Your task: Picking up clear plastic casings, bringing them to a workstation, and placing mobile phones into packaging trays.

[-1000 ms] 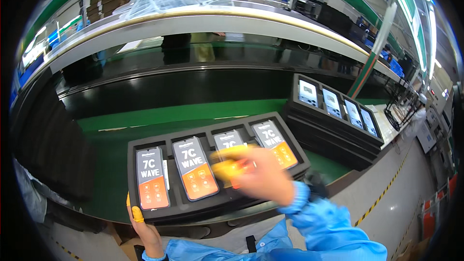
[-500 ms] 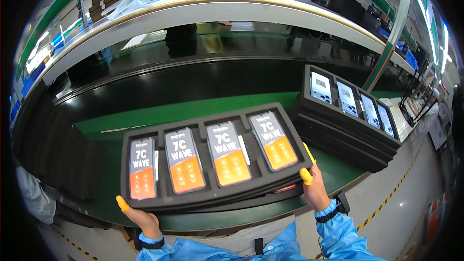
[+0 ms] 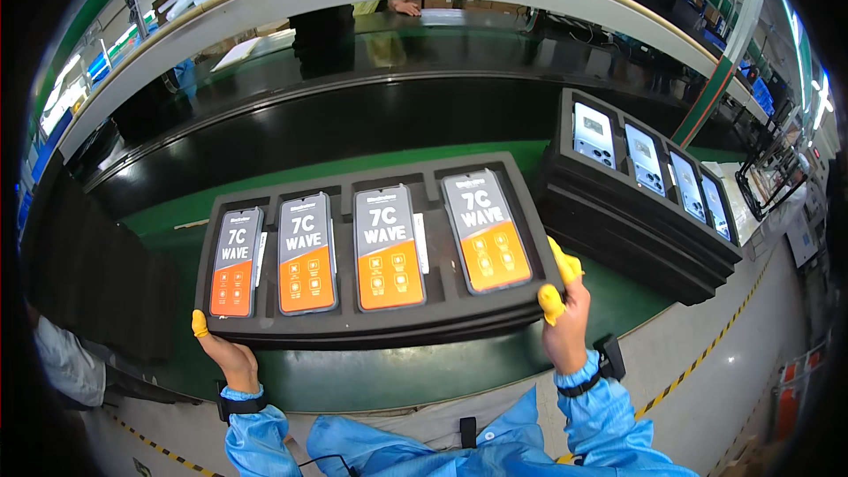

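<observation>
I hold a black foam tray (image 3: 349,322) by both ends above the green work surface (image 3: 371,375). In its slots lie several phones (image 3: 386,247) face up, their screens covered by grey and orange film. My left hand (image 3: 225,353) grips the tray's near left corner, a yellow cot on its thumb. My right hand (image 3: 565,318) grips the near right corner with yellow cots on its fingertips. Both arms wear blue sleeves and dark wrist straps.
A stack of black foam trays (image 3: 636,230) with several phones lying back up stands to the right on the green surface. A dark conveyor belt (image 3: 353,124) runs behind, under a long shelf. Another person's hand (image 3: 406,7) rests beyond the belt.
My right hand left the phones in the tray and took hold of its right corner. The tray, now gripped at both ends, has come up closer and sits level.
</observation>
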The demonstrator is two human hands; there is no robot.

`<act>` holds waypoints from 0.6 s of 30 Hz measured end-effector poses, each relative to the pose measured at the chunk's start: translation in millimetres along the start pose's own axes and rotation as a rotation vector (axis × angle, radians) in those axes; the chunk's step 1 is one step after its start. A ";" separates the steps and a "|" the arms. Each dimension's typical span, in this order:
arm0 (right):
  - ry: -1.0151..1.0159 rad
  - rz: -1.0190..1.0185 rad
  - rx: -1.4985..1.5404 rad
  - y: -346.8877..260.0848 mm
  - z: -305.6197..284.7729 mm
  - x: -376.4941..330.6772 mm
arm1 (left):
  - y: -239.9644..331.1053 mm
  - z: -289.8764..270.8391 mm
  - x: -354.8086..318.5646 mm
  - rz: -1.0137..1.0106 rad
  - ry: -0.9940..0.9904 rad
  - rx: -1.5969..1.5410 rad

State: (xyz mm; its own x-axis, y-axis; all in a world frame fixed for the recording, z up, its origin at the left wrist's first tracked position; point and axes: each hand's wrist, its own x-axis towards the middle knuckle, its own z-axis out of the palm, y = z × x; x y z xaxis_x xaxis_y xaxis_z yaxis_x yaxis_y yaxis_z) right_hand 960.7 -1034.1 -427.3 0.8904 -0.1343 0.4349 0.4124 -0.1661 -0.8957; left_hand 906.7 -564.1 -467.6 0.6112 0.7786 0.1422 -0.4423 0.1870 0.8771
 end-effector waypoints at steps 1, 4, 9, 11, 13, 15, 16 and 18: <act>0.008 -0.011 -0.045 -5.1 -1.8 -9.7 | 0.8 0.3 2.7 -0.010 -0.029 -0.008; 0.119 -0.052 -0.006 3.0 8.0 -27.1 | -5.5 4.5 5.6 -0.050 -0.043 -0.019; 0.203 0.105 0.275 6.1 21.2 -18.8 | -4.7 25.4 -5.5 -0.075 0.074 -0.056; 0.264 0.121 0.200 17.6 29.6 -4.6 | -5.7 35.1 -4.5 -0.067 0.169 -0.156; 0.209 0.061 -0.046 29.1 36.2 13.0 | -8.5 37.1 0.1 0.006 0.181 -0.113; 0.254 -0.033 -0.023 44.1 49.1 33.0 | -20.4 41.1 13.6 0.051 0.178 -0.097; 0.282 -0.014 0.004 47.4 55.0 41.6 | -25.1 44.5 23.2 0.106 0.243 -0.047; 0.422 -0.022 0.135 60.6 77.2 67.3 | -44.9 40.2 56.5 0.179 0.293 0.017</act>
State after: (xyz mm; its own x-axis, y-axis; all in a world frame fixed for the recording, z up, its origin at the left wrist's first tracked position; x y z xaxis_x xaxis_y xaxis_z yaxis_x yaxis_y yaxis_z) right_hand 1060.5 -977.8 -459.5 0.7357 -0.5242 0.4289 0.4772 -0.0483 -0.8775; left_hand 987.5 -552.6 -480.5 0.3093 0.9376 0.1587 -0.5125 0.0238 0.8583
